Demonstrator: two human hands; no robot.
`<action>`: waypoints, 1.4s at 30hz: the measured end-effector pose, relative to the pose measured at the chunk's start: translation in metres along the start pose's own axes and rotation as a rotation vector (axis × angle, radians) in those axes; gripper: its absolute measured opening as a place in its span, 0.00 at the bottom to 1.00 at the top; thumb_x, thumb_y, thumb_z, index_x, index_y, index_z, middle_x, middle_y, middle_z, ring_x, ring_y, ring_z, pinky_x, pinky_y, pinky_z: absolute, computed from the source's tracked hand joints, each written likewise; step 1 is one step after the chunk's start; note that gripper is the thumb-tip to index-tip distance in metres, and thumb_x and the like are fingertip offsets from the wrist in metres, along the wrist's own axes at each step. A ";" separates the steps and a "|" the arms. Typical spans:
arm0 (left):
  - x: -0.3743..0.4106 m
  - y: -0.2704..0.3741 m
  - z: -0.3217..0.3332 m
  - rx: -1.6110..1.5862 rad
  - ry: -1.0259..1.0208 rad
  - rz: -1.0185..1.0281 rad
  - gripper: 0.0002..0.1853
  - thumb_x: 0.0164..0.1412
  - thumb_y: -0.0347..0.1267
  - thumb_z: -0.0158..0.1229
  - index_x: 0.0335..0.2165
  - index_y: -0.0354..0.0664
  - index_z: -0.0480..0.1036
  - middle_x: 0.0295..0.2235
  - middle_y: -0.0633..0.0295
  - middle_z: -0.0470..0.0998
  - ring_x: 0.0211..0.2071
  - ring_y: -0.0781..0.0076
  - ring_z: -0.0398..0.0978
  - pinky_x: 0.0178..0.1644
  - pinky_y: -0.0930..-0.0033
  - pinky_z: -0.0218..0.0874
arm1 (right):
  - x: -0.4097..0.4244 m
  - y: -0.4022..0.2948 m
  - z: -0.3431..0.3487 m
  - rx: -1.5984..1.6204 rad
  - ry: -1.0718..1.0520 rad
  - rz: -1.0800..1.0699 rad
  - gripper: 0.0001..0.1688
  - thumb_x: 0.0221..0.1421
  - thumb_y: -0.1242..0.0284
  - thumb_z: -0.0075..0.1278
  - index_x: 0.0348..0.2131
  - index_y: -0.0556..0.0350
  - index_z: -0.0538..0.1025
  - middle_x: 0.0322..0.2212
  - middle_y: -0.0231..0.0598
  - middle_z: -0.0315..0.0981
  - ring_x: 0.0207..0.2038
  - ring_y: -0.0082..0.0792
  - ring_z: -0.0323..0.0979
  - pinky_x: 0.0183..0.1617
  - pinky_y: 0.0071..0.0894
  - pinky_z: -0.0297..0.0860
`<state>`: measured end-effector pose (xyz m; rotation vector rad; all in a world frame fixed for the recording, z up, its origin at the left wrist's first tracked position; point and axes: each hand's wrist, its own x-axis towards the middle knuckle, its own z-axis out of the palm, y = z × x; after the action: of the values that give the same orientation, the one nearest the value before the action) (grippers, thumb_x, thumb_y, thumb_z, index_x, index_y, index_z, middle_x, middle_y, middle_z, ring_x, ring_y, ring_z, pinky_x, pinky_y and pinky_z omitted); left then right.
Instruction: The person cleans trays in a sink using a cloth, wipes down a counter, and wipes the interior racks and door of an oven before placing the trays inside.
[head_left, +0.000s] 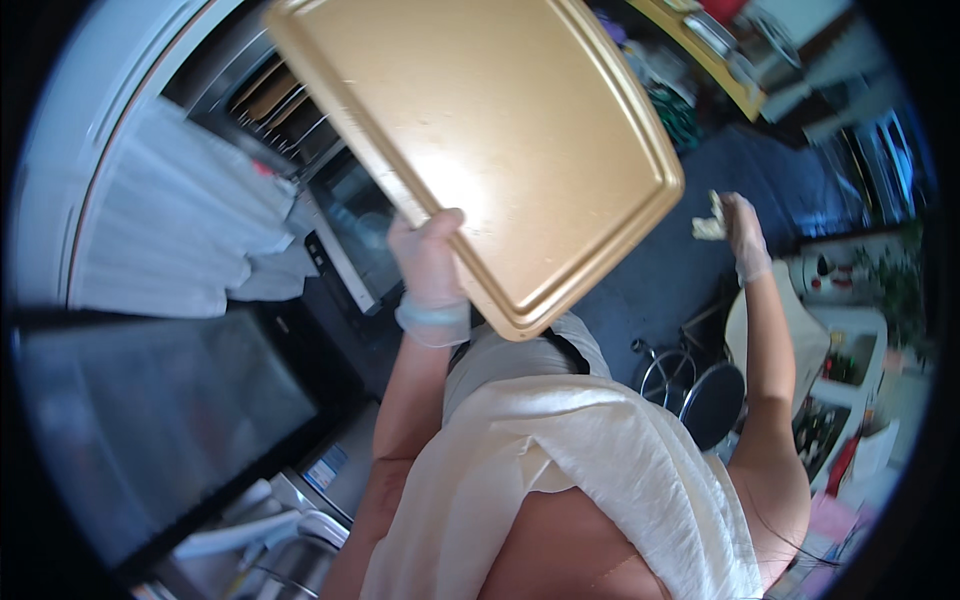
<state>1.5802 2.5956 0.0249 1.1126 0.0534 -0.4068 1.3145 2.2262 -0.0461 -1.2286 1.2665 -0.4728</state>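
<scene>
My left hand (431, 259), in a clear plastic glove, grips the near left edge of a large gold-coloured baking tray (517, 142). The thumb lies over the rim; the fingers are mostly hidden. The tray is tilted, and the broad face towards me carries nothing. Off to the right, my right hand (739, 225), also in a clear glove, holds a crumpled pale yellowish piece (709, 225), perhaps cloth or paper. It is apart from the tray.
An oven with an open door (356, 225) and racks (281, 112) stands beyond the tray's left side. A white curtain (172, 217) hangs at left above a dark glass-fronted appliance (172, 412). A round black stool (712, 405) is at right; a yellow-edged shelf (705, 56) is at upper right.
</scene>
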 end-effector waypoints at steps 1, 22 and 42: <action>-0.003 -0.001 -0.002 -0.027 0.016 -0.011 0.10 0.39 0.18 0.49 0.27 0.32 0.66 0.22 0.61 0.68 0.21 0.73 0.69 0.25 0.75 0.63 | -0.003 0.003 0.012 0.047 -0.042 -0.031 0.08 0.46 0.67 0.43 0.21 0.52 0.68 0.20 0.27 0.64 0.23 0.23 0.62 0.27 0.25 0.62; -0.012 -0.054 -0.026 -0.258 -0.027 -0.117 0.13 0.47 0.22 0.54 0.35 0.32 0.68 0.32 0.61 0.72 0.33 0.75 0.70 0.40 0.75 0.60 | -0.039 -0.016 0.125 -0.009 -0.366 0.009 0.11 0.35 0.71 0.56 0.23 0.57 0.74 0.18 0.27 0.67 0.20 0.19 0.64 0.24 0.16 0.61; 0.118 -0.077 -0.112 -0.517 0.395 -0.251 0.14 0.50 0.20 0.45 0.39 0.33 0.63 0.40 0.53 0.68 0.43 0.57 0.68 0.47 0.53 0.64 | 0.171 -0.085 0.297 -0.594 -0.994 -0.100 0.13 0.42 0.75 0.55 0.31 0.64 0.74 0.25 0.33 0.72 0.26 0.22 0.68 0.33 0.18 0.64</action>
<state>1.6809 2.6310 -0.1202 0.6590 0.6188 -0.3624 1.6603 2.1805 -0.0996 -1.7058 0.4717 0.4701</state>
